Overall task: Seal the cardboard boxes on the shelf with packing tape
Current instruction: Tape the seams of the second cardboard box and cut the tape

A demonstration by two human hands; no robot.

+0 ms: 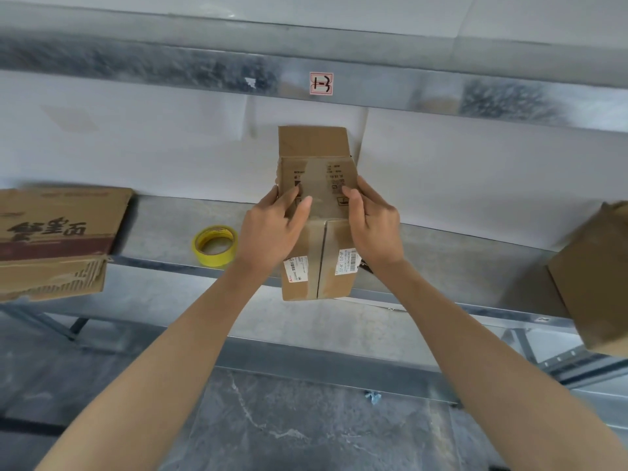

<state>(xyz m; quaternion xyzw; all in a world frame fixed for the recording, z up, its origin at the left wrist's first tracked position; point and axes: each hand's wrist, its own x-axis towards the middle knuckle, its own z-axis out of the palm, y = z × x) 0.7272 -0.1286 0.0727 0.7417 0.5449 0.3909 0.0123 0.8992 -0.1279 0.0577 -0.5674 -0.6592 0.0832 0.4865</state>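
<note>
In the head view, a small brown cardboard box (321,232) stands on a grey metal shelf (163,219), with its near end jutting past the shelf's front edge. That probably brings the top within easy reach. Its printed top flap (321,178) is folded down, and behind it a plain rear flap (312,141) is upright against the white wall, so the top is not yet closed or taped. The left hand (272,226) grips the left edge of the printed flap, fingers bent over the edge and thumb laid across the cardboard. The right hand (373,226) holds the right edge the same way, fingers curled onto the print. How far the fingers reach under either edge cannot be seen. With a hand on each side, the flap seems to be kept flat and square so the rear flap can come down to meet it. A roll of yellow packing tape (214,245) lies flat just left of the box, near the left wrist. Neither hand touches it, and it looks parked there for when the flaps are shut. Well to the left of the box lies a torn carton with a red band and black characters (57,239). Well to the right is another plain brown carton (591,283), partly out of frame. Above the box, a small red-and-white label (321,83) is stuck on the upper shelf beam.
</note>
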